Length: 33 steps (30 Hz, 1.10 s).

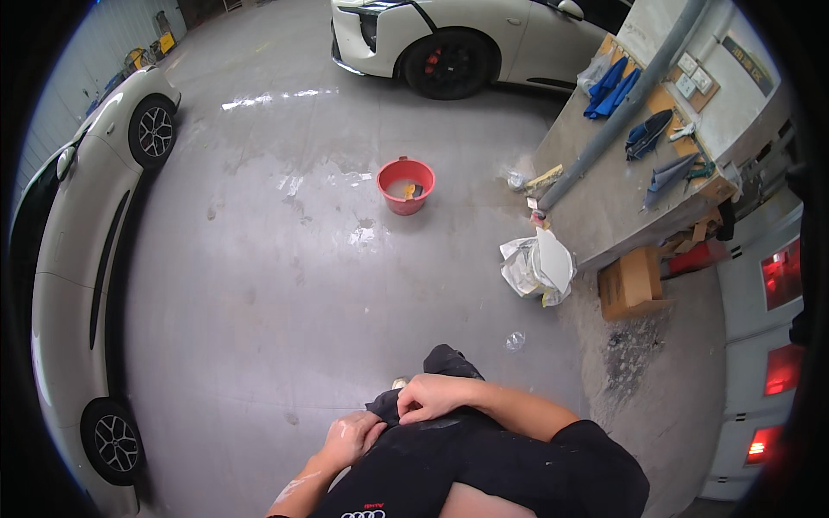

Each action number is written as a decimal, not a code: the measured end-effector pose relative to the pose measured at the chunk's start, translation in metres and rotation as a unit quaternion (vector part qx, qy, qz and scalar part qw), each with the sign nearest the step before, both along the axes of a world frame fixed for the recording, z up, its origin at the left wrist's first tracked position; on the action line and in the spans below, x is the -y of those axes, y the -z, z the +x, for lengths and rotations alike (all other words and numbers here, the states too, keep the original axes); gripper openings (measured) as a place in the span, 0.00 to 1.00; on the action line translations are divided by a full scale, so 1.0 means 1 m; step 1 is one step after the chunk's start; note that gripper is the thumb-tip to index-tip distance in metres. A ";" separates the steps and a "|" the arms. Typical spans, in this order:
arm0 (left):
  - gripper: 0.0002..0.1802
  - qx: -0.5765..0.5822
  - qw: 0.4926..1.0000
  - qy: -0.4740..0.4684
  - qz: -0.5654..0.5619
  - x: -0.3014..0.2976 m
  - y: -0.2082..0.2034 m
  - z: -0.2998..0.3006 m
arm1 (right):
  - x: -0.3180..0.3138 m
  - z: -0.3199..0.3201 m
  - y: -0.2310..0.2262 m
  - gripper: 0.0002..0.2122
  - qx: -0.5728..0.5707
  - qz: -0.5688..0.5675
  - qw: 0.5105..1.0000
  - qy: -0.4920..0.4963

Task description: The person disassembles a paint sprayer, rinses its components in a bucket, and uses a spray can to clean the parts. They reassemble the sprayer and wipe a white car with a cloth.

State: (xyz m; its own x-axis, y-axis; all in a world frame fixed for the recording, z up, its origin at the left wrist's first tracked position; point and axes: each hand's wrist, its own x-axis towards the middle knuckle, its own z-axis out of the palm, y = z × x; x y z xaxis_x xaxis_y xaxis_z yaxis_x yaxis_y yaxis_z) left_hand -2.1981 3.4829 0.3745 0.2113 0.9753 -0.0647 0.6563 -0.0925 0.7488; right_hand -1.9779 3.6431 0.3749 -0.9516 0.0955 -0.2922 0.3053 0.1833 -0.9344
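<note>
My left hand [348, 436] is at the front of my waist, with whitish smears on its back and forearm. Its curled fingers grip black clothing [386, 406]. Just beside it, my right hand [429, 396] lies across my body with the fingers folded in against the same dark fabric. Whatever the right fingertips hold is hidden behind the knuckles. Below the hands is my black shirt [406, 462]. Part of a light shoe [400, 382] shows beyond the cloth.
A red bucket [406, 205] with items inside stands on the grey floor ahead. White cars are at the left [65, 250] and far side [484, 34]. At right are a bagged bin [527, 268], a cardboard box [630, 285], a slanting pipe [626, 104] and hanging blue cloths [611, 89].
</note>
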 end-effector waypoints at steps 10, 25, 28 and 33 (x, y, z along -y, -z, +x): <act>0.10 -0.019 0.996 -0.070 0.058 -0.162 0.014 -0.045 | -0.160 -0.053 0.021 0.10 -0.048 0.070 0.996 0.003; 0.12 -0.033 0.999 -0.001 0.042 -0.485 -0.063 -0.147 | -0.506 -0.171 -0.011 0.09 -0.023 -0.071 0.979 -0.191; 0.12 -0.008 1.000 -0.016 -0.003 -0.534 -0.047 -0.195 | -0.555 -0.222 0.007 0.09 0.011 -0.075 0.977 -0.198; 0.14 0.156 0.966 -0.129 -0.159 -0.631 -0.028 -0.289 | -0.655 -0.289 0.031 0.09 0.008 -0.149 0.989 0.027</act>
State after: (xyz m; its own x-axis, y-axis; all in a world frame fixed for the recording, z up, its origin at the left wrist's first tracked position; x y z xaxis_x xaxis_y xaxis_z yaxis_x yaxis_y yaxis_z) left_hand -2.4870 4.1139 0.4025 0.0220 0.9393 -0.3424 0.3654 0.3113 0.8773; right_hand -2.2674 4.2978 0.3439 -0.9427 0.0539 -0.3292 0.3216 -0.1154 -0.9398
